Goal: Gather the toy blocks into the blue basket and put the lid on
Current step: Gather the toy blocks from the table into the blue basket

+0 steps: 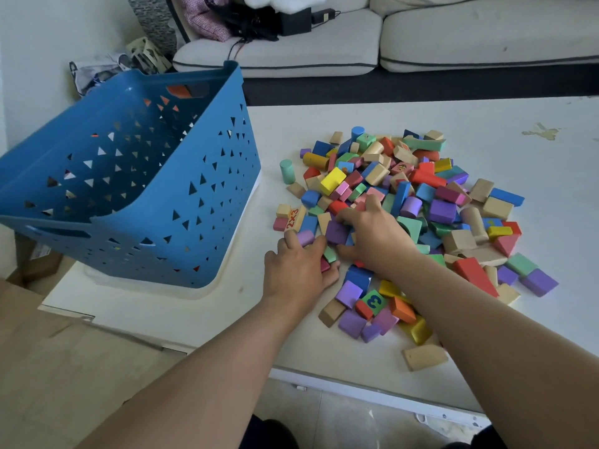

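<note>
A big pile of coloured wooden toy blocks (418,202) covers the right half of the white table (486,124). The blue basket (136,176) with triangle holes stands at the table's left end, tilted, on a white lid (240,234) whose edge shows under it. My left hand (298,267) rests at the pile's near left edge, fingers curled around a few small blocks, one purple and one green. My right hand (372,231) lies on the pile beside it, fingers spread and pressed over blocks. Both hands are right of the basket.
A grey sofa (389,37) with cushions, a black box and cables runs behind the table. Loose blocks lie near the front edge, among them a plain wooden one (424,357). A bag and papers (107,66) sit behind the basket. Floor tiles show at the left.
</note>
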Demonstrator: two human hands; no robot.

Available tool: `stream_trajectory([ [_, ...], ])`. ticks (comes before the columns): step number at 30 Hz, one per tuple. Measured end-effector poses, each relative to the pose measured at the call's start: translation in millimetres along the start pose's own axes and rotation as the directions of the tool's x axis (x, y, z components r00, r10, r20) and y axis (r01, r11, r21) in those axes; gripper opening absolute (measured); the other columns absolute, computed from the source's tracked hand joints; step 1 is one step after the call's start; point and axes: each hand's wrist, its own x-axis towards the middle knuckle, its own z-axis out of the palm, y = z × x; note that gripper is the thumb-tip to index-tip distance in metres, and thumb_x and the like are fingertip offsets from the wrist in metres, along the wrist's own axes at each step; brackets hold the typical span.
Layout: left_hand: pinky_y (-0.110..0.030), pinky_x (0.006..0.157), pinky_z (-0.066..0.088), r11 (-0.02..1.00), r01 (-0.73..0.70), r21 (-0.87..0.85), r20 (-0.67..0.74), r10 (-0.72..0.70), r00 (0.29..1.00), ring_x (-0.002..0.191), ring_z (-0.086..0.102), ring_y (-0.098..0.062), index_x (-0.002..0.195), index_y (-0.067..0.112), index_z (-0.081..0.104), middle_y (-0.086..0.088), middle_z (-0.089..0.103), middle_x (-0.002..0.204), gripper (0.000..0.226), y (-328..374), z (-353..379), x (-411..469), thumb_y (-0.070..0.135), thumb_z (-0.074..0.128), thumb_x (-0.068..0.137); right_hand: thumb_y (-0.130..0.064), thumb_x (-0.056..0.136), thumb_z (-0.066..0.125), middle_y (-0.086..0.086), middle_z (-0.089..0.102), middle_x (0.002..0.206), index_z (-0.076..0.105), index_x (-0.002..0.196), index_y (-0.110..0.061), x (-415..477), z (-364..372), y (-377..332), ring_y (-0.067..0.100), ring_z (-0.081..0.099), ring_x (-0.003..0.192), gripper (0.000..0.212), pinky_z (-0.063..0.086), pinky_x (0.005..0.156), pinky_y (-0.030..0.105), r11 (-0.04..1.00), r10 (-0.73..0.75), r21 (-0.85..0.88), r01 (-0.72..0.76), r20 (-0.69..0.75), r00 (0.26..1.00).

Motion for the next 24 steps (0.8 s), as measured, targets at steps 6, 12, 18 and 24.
stream_trajectory([
  [6,-0.031,0.066,0.032,1.0,0.003,-0.019,0.004,-0.003,1.0,0.077,0.037,-0.023,0.126,0.026,0.048,-0.012,0.049,0.108,0.052,-9.1,-2.5,2.1,0.065,0.037,0.094,-0.032,0.075,0.081,0.009,0.043,0.114,0.06,0.125,-0.023,1.3,-4.1,-0.3,0.029,0.058,0.082,0.055,0.052,0.071,0.036,0.995,0.026,0.099,-0.023,-0.029,0.999],
  [12,-0.033,0.068,0.036,0.999,0.032,-0.038,0.04,-0.03,0.999,0.092,0.047,-0.024,0.127,0.029,0.04,-0.01,0.045,0.115,0.049,-14.4,-1.0,-1.2,0.066,0.035,0.094,-0.027,0.072,0.083,0.004,0.05,0.104,0.065,0.116,-0.023,8.3,-19.1,-1.5,0.019,0.052,0.087,0.047,0.048,0.074,0.029,0.972,0.067,0.235,-0.022,-0.185,0.98],
  [18,-0.04,0.072,0.039,0.995,0.094,-0.041,0.005,-0.094,0.996,0.102,0.046,-0.023,0.122,0.033,0.041,-0.006,0.043,0.117,0.048,-11.0,5.4,-18.1,0.069,0.029,0.094,-0.028,0.072,0.084,0.003,0.052,0.102,0.067,0.117,-0.023,1.8,-22.2,1.1,0.016,0.047,0.089,0.049,0.047,0.072,0.029,0.969,0.084,0.245,-0.026,-0.228,0.97],
  [24,-0.032,0.066,0.036,0.998,0.065,-0.019,-0.05,-0.065,0.997,0.093,0.046,-0.022,0.121,0.028,0.048,-0.007,0.046,0.106,0.049,-11.4,0.7,-22.4,0.066,0.031,0.095,-0.031,0.072,0.084,0.003,0.049,0.108,0.064,0.118,-0.027,-2.9,-25.7,-5.4,0.012,0.047,0.079,0.05,0.035,0.061,0.019,0.975,0.076,0.223,-0.026,-0.221,0.972],
])
